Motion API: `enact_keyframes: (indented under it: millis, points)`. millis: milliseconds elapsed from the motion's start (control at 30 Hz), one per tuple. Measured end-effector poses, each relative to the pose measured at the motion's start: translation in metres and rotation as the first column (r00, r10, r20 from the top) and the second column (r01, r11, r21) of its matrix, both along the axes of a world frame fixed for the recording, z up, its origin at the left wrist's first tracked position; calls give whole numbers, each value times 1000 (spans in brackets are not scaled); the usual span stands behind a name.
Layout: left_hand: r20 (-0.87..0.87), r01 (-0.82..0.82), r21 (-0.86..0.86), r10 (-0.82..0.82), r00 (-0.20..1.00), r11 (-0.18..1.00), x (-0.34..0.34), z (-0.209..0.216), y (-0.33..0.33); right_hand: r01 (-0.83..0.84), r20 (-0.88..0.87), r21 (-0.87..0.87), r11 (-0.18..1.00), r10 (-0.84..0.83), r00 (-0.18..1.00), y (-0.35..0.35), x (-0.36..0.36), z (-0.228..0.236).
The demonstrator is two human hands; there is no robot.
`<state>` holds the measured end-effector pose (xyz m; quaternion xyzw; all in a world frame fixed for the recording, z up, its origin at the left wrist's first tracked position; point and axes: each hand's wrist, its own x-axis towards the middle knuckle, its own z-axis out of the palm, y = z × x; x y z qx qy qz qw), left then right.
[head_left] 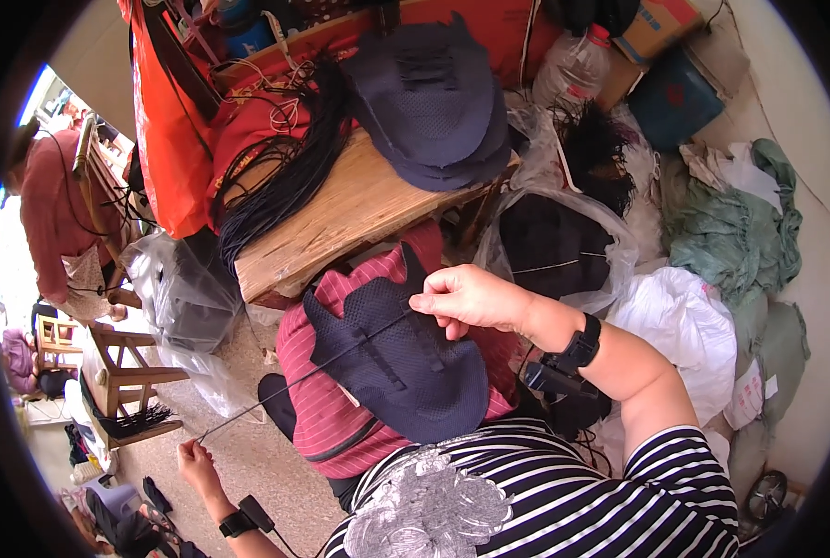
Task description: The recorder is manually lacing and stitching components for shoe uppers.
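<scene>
A dark navy mesh shoe upper [443, 386] rests on my lap, over red striped cloth. A dark shoelace [289, 386] is pulled taut across it, slanting from my right hand down to the lower left. My right hand [471, 298] pinches the lace just above the upper's right side. Out to the left, past my knee, my left hand [197, 465] has its fingers closed on the other end. Ahead of me a stack of similar uppers [434, 102] lies on a wooden bench [317, 209]. A bundle of loose dark laces [280, 181] hangs over the bench's left end.
At right stand an open plastic bag [550, 242] with dark pieces, white sacks [680, 321] and green sacks [726, 228]. A clear bottle [573, 67] is behind them. Wooden stools [122, 372] and clear plastic bags [178, 288] are at left, near another person [57, 205].
</scene>
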<state>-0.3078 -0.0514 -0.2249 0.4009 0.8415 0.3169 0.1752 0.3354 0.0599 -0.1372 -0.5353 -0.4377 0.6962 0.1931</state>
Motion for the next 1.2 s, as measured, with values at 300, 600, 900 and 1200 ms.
enact_keyframes:
  millis: [300,600,900,1200]
  points:
    - [-121,43,-10,-44,992,999,14,4,12,123,-227,-36,992,-128,965,-13,11,-12]
    - [-39,3,85,0,999,996,-13,-26,5,141,-257,-33,989,-145,956,-20,17,-2]
    - [237,-154,105,126,963,983,-15,-57,-5,141,-241,146,979,-103,965,-19,5,-6]
    - [449,-395,131,301,842,910,-15,-88,-9,147,-235,50,988,-132,963,-14,2,-3]
